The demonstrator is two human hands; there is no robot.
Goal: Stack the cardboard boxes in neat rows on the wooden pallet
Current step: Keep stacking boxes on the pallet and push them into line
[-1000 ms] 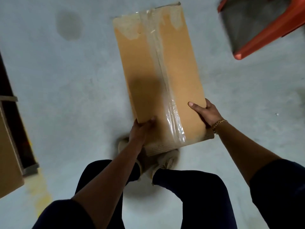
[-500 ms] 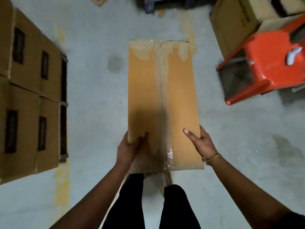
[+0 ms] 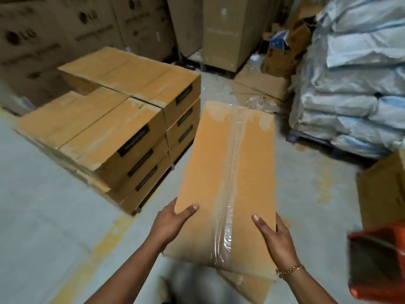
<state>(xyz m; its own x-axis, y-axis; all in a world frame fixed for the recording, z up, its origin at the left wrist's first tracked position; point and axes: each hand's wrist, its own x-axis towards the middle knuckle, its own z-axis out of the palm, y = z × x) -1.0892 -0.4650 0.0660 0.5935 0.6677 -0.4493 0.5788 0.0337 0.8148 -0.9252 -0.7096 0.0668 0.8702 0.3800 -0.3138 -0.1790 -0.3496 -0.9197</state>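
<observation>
I carry a long flat cardboard box (image 3: 223, 167) with clear tape down its middle, held in the air in front of me. My left hand (image 3: 168, 222) grips its near left edge, thumb on top. My right hand (image 3: 275, 238), with a gold bracelet, grips the near right edge. To the left stands the stack of matching boxes (image 3: 114, 119), three layers high and four on its far row, on a dark pallet (image 3: 151, 197) of which only a low edge shows. Its near top layer is lower than the far row.
Tall printed cartons (image 3: 65, 29) line the back wall. White sacks (image 3: 355, 84) are piled on a pallet at right. An orange plastic chair (image 3: 381, 262) and a brown carton (image 3: 383, 189) stand close on my right. Flattened cardboard (image 3: 258, 86) and plastic wrap lie ahead.
My view has risen from the floor to the room. The box has come up off the floor in both hands. The stack is now ahead on the left.
</observation>
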